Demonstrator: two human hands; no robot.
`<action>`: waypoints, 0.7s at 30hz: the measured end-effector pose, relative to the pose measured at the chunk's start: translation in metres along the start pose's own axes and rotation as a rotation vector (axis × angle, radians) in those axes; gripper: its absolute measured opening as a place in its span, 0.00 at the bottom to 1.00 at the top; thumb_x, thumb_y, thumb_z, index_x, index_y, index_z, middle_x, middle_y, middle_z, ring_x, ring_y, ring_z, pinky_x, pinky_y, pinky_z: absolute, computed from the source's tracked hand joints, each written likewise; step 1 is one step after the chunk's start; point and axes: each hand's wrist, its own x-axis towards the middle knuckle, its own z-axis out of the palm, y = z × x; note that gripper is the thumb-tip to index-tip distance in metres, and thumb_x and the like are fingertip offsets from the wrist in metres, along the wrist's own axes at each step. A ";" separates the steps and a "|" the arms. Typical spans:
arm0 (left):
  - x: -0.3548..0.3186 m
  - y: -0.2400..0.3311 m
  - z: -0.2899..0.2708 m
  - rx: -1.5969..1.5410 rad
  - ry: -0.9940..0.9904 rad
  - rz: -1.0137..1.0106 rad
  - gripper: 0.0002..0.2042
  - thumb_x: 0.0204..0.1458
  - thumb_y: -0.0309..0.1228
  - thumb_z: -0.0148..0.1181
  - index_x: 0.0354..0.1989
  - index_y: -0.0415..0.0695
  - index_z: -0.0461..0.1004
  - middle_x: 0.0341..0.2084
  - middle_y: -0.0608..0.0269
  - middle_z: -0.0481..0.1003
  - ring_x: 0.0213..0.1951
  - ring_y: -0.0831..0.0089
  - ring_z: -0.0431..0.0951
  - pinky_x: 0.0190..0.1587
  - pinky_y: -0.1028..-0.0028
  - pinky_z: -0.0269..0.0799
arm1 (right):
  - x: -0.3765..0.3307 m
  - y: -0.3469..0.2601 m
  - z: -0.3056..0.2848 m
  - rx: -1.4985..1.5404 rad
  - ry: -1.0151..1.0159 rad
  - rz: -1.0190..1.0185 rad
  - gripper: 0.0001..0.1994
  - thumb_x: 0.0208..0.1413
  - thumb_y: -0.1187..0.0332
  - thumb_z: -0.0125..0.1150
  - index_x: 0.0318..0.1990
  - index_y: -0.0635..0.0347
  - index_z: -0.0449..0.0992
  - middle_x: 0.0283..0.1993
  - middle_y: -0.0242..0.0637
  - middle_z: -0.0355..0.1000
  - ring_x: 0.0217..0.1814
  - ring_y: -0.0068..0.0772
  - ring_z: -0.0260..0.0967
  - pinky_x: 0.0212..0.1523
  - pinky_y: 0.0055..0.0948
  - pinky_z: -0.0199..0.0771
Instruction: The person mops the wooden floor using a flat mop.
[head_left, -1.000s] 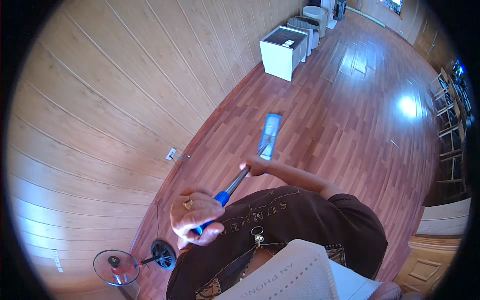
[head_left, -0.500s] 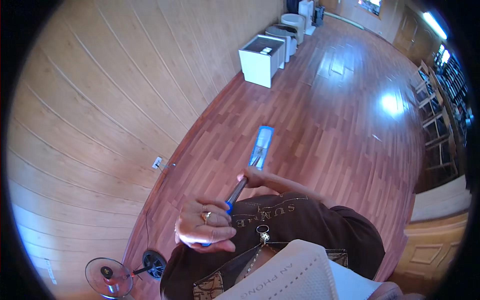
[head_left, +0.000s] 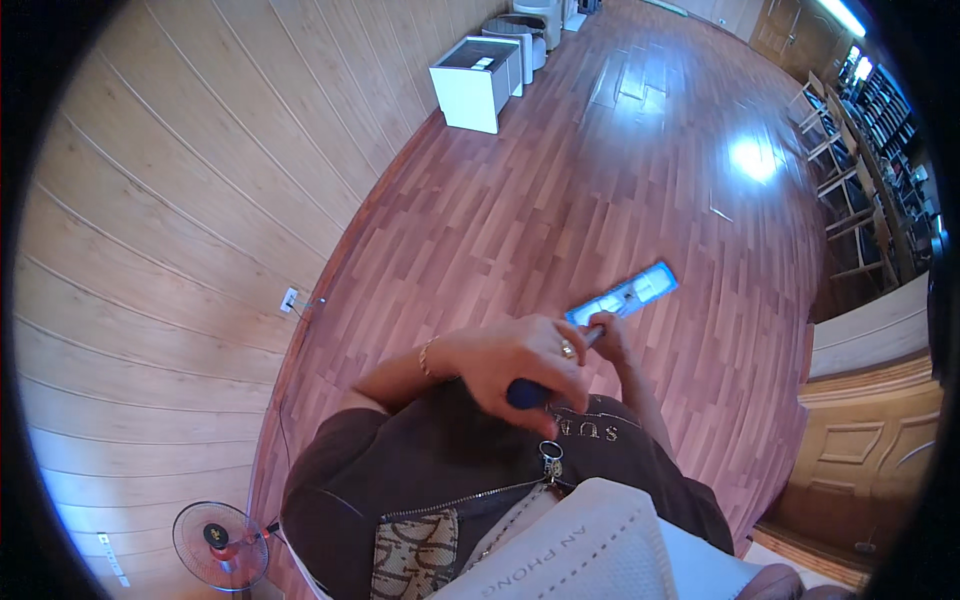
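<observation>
A flat mop (head_left: 648, 288) with a blue-edged, pale rectangular head lies on the wooden floor just ahead of me, its long side slanting up to the right. My left hand (head_left: 520, 365), with a ring and a bracelet, wraps around the top of the handle, whose dark rounded end (head_left: 527, 394) pokes out of the fist. Lower down the pole, my right hand (head_left: 612, 338) grips it close above the mop head in the picture. Between the two hands only a short piece of the pole shows.
Along the left wood-panelled wall stand a white cabinet (head_left: 468, 96) and several more pale items. A fan (head_left: 222, 545) is at the lower left, near a wall socket (head_left: 289, 300) and its cord. Wooden chairs (head_left: 850, 225) line the right; a wooden door (head_left: 850, 440) is nearer.
The mop head has swung right and turned from nearly upright to a slant. My left hand has moved right and up with the handle top; my right hand has shifted right.
</observation>
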 end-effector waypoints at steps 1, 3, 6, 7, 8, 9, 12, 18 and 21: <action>0.006 -0.003 0.009 -0.034 -0.010 0.024 0.13 0.46 0.39 0.66 0.35 0.45 0.76 0.18 0.69 0.73 0.23 0.67 0.75 0.45 0.60 0.67 | -0.011 0.002 -0.015 -0.048 -0.093 0.094 0.09 0.38 0.69 0.66 0.20 0.60 0.70 0.20 0.46 0.67 0.24 0.48 0.67 0.25 0.40 0.63; 0.021 -0.010 0.022 -0.063 -0.030 0.048 0.12 0.46 0.38 0.66 0.35 0.45 0.75 0.18 0.70 0.73 0.23 0.67 0.75 0.44 0.60 0.67 | -0.033 -0.006 -0.044 -0.117 -0.126 0.212 0.12 0.41 0.67 0.67 0.19 0.61 0.70 0.20 0.47 0.67 0.24 0.48 0.67 0.25 0.40 0.63; 0.044 -0.018 0.038 -0.140 -0.107 0.087 0.11 0.47 0.37 0.66 0.35 0.45 0.75 0.18 0.71 0.73 0.23 0.68 0.75 0.45 0.60 0.66 | -0.081 -0.004 -0.075 -0.161 0.010 0.251 0.14 0.42 0.65 0.68 0.18 0.63 0.69 0.19 0.47 0.65 0.23 0.48 0.65 0.24 0.40 0.61; 0.050 -0.017 0.044 -0.166 -0.127 0.093 0.11 0.47 0.36 0.65 0.35 0.45 0.75 0.18 0.71 0.73 0.23 0.68 0.75 0.45 0.61 0.65 | -0.096 -0.002 -0.081 -0.121 0.020 0.337 0.15 0.42 0.65 0.68 0.18 0.63 0.68 0.19 0.46 0.64 0.23 0.48 0.64 0.24 0.41 0.60; 0.056 -0.019 0.048 -0.194 -0.149 0.100 0.10 0.47 0.35 0.65 0.35 0.45 0.75 0.18 0.71 0.73 0.23 0.68 0.75 0.45 0.61 0.65 | -0.108 -0.009 -0.088 -0.162 0.062 0.368 0.16 0.41 0.65 0.69 0.18 0.63 0.67 0.18 0.46 0.64 0.23 0.48 0.64 0.24 0.40 0.59; 0.060 -0.021 0.054 -0.196 -0.156 0.105 0.10 0.47 0.35 0.65 0.35 0.45 0.75 0.18 0.71 0.73 0.23 0.68 0.75 0.45 0.61 0.65 | -0.123 -0.006 -0.092 -0.186 0.112 0.326 0.16 0.41 0.65 0.69 0.17 0.62 0.66 0.18 0.46 0.64 0.23 0.48 0.63 0.24 0.40 0.59; 0.067 -0.024 0.069 -0.266 -0.184 0.141 0.09 0.47 0.33 0.64 0.35 0.45 0.75 0.18 0.71 0.73 0.23 0.70 0.74 0.45 0.61 0.65 | -0.160 -0.007 -0.101 -0.210 0.205 0.315 0.16 0.40 0.66 0.69 0.15 0.61 0.65 0.18 0.44 0.63 0.22 0.47 0.63 0.24 0.39 0.60; 0.057 -0.022 0.076 -0.387 -0.136 0.073 0.06 0.47 0.29 0.62 0.33 0.44 0.76 0.21 0.67 0.76 0.25 0.69 0.76 0.45 0.63 0.65 | -0.196 -0.035 -0.105 -0.233 0.147 0.494 0.12 0.40 0.69 0.63 0.16 0.62 0.67 0.18 0.48 0.64 0.20 0.47 0.64 0.22 0.37 0.59; 0.039 -0.018 0.074 -0.415 -0.054 -0.016 0.05 0.47 0.28 0.61 0.31 0.42 0.77 0.23 0.63 0.77 0.27 0.66 0.76 0.46 0.63 0.66 | -0.198 -0.059 -0.092 -0.266 0.168 0.489 0.11 0.39 0.69 0.64 0.16 0.61 0.67 0.17 0.48 0.63 0.19 0.44 0.63 0.21 0.37 0.58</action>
